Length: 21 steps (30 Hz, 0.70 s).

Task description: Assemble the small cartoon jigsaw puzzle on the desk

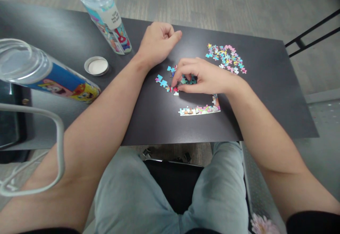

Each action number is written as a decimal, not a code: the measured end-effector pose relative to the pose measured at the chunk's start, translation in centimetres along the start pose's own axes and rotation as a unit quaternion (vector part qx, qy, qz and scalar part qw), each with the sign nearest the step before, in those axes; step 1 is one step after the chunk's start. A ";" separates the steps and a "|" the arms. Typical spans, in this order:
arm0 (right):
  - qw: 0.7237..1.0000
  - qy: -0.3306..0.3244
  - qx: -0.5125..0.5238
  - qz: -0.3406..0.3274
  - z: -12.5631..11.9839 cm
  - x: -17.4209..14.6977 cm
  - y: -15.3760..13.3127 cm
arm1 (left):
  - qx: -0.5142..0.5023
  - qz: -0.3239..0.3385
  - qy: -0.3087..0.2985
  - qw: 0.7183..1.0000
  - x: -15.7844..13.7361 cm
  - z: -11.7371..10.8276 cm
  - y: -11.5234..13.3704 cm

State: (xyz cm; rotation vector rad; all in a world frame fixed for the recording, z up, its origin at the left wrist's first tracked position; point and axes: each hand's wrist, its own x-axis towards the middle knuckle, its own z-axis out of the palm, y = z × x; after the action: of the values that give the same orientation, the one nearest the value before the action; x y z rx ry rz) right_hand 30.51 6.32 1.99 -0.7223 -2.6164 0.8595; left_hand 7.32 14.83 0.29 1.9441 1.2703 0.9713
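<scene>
My right hand (199,74) reaches over the loose jigsaw pieces, palm down. Its thumb and forefinger are closed around a small red and white puzzle piece (175,92). Blue pieces (161,81) lie just left of those fingertips, and further pieces are partly hidden under the hand. Below it, a joined strip of border pieces (199,110) forms a corner at its right end. My left hand (160,43) rests on the table beyond the pieces, fingers curled in and thumb stretched out, with nothing visible in it.
A heap of mixed pieces (227,58) lies at the back right of the dark table (271,96). On the left stand two clear cartoon-printed tubes, a near one (61,81) and a far one (108,18). A round lid (97,66) lies between them. A white cable (60,149) loops at the left.
</scene>
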 end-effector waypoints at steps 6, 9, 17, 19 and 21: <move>0.999 0.009 -0.014 0.043 -0.1 0.0 -0.4 | 0.013 0.013 -0.001 1.000 0.2 0.1 -0.4; 0.999 -0.002 0.000 0.035 0.1 -0.1 -0.6 | 0.001 0.021 -0.003 1.000 0.4 0.1 -0.8; 0.999 -0.014 0.008 0.027 0.1 -0.1 -1.3 | 0.009 0.022 -0.012 1.000 0.7 0.1 -0.9; 0.999 -0.026 0.018 0.040 0.2 0.0 -1.7 | 0.009 0.025 -0.007 1.000 0.8 0.2 -0.9; 0.997 -0.033 0.036 0.052 0.2 0.2 -2.2 | 0.011 0.033 -0.008 0.999 0.9 0.2 -1.0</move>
State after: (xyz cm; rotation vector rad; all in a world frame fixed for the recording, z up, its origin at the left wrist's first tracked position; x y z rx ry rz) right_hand 29.48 4.78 3.16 -0.8301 -2.6093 1.0165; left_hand 7.29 16.04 -0.42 2.0179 1.2189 0.9756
